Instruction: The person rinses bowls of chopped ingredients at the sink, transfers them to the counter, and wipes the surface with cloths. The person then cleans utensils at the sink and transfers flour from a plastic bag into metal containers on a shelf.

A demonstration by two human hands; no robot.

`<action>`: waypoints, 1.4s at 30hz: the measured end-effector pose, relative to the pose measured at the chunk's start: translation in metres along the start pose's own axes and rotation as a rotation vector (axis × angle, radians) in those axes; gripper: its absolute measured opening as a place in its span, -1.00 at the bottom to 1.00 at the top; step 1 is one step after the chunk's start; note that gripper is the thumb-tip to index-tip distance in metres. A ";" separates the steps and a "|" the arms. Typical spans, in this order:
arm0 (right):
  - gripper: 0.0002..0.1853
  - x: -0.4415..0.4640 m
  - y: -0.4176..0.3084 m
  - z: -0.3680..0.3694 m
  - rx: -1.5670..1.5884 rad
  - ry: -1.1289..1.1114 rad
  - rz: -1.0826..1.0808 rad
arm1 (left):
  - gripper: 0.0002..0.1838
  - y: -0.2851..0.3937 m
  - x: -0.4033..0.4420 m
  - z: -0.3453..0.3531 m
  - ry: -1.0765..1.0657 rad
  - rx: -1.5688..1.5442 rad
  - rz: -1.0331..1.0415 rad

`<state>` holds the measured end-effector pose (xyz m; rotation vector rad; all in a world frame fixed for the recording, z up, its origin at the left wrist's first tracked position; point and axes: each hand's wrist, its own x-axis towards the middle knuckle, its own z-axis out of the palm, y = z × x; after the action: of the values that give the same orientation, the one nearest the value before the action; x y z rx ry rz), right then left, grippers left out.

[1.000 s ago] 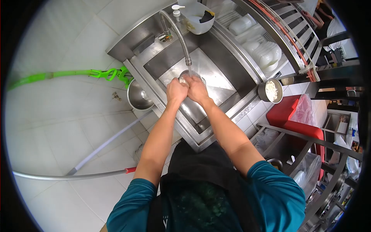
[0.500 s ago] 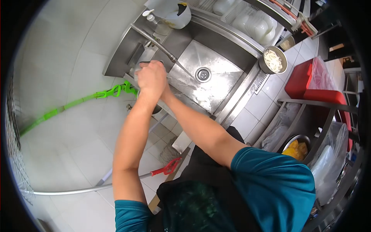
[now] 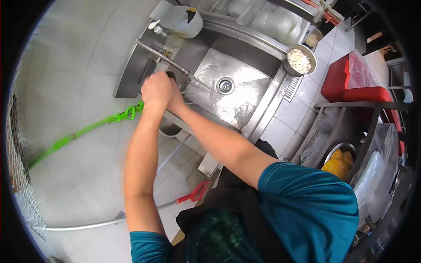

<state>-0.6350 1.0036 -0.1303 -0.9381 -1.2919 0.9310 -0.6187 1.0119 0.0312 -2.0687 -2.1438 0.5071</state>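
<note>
My left hand [image 3: 156, 90] is closed at the left end of the steel sink [image 3: 263, 90], its fingers curled over. Close against it, partly hidden behind it, my right hand [image 3: 176, 101] also looks closed. A dark rounded edge [image 3: 170, 75] shows just beyond my fingers; the object it belongs to is mostly covered, and I cannot tell its kind. Above the hands, a spring-hose faucet [image 3: 164, 58] reaches over the basin toward the round drain [image 3: 225, 86]. The basin floor shines wet.
A metal pot with pale strips [image 3: 300, 61] stands at the sink's right corner. Behind are a white tub [image 3: 189, 27] and clear plastic containers [image 3: 274, 24]. A green-handled pole [image 3: 92, 129] and a red-handled pole [image 3: 193, 193] lie left and below. A red bin [image 3: 337, 83] stands right.
Both hands have shifted slightly left in view, along with the sink and faucet as the camera turned. My hands stay together, and the grey object seen beside them is now more hidden.
</note>
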 end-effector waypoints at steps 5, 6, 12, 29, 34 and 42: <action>-0.49 0.030 0.020 -0.089 -0.674 -0.840 0.415 | -0.68 -0.001 0.028 0.149 -0.054 -0.688 -0.276; -0.51 0.035 0.008 -0.107 -0.769 -0.949 0.322 | -0.73 0.004 0.033 0.189 -0.168 -0.936 -0.384; -0.58 0.038 0.063 -0.178 -1.056 -0.891 -0.239 | -0.86 0.086 0.013 0.233 -0.150 -1.867 -0.779; -0.43 0.016 0.072 -0.186 -0.263 -0.415 0.937 | -0.83 0.120 -0.006 0.254 0.405 -1.732 -1.286; -0.44 0.006 0.084 -0.193 -0.216 -0.328 0.855 | -0.80 0.121 -0.031 0.238 0.301 -1.776 -1.165; -0.50 0.014 0.067 -0.208 -0.315 -0.336 0.691 | -0.74 0.129 -0.049 0.202 0.301 -1.974 -1.160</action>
<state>-0.4286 1.0319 -0.1982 -1.5804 -1.4449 1.4889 -0.5573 0.9331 -0.1920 -0.0733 -2.9774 -2.4457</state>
